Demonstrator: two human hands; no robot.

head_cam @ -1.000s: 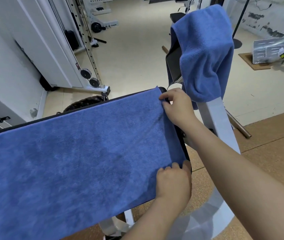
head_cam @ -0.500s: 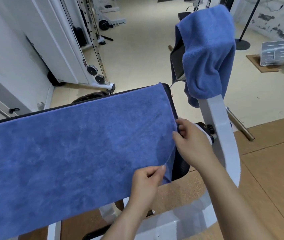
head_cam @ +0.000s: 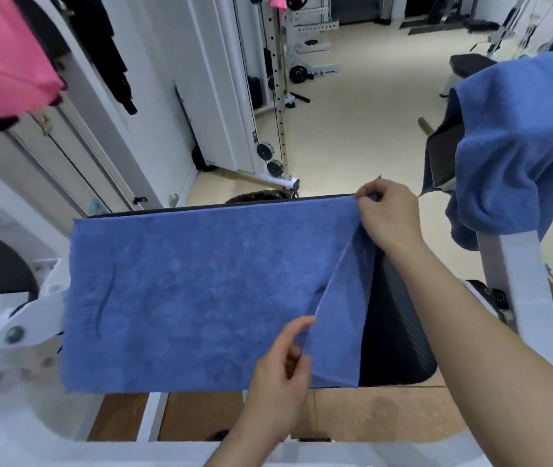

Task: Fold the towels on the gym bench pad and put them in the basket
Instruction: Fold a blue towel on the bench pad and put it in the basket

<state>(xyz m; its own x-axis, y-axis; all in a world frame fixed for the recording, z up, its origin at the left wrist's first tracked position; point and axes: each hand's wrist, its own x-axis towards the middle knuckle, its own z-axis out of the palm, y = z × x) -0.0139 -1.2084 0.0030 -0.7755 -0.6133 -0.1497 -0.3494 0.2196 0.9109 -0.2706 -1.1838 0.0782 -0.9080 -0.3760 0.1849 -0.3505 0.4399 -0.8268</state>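
A blue towel (head_cam: 201, 291) lies spread flat over the black gym bench pad (head_cam: 396, 325). Its right end is lifted off the pad into a raised flap. My right hand (head_cam: 386, 214) pinches the towel's far right corner at the pad's far edge. My left hand (head_cam: 282, 372) pinches the lifted edge near the front right. A second blue towel (head_cam: 518, 136) hangs crumpled over a white upright frame to the right. The dark rim of a woven basket (head_cam: 258, 196) peeks out behind the pad's far edge.
White bench frame parts (head_cam: 524, 291) stand on the right and lower left. A cable machine (head_cam: 275, 96) with pulleys stands behind on the pale floor. Pink and black clothes (head_cam: 5, 55) hang at the upper left beside white doors.
Both hands have lifted the towel's right end off the pad and drawn it leftward, baring the black pad's right end. My view has pulled back and risen.
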